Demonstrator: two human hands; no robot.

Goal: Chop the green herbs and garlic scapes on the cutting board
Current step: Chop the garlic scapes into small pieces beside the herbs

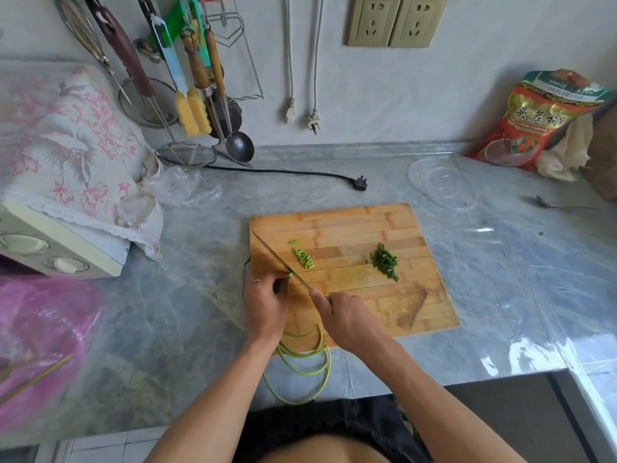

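My left hand [267, 304] has its fingers [282, 284] curled closed around the bunched garlic scapes [302, 360], pinning their cut ends to the cutting board [350, 225] near its left edge. There is a ring on one finger of that hand. My right hand [347, 317] is wrapped tight around the handle of the knife [280, 260], forefinger stretched along the top; the blade slants away to the upper left, its edge meeting the scape tips just at my left fingertips.

Behind my left hand the long scape stems curl back over the near edge of the board and loop out over the desk [200, 312] toward my body. Just beyond the blade lies a small row of pale green chopped scape pieces [303, 258], with a few more bits above it. Well apart to the right, near the middle of the board, sits a darker heap of chopped green herbs [385, 262].

Farther off on the desk are a clear plastic lid [440, 183], a spoon [551, 204], a red packet [531, 121] against the wall, and a black plug [360, 183] on its cord.
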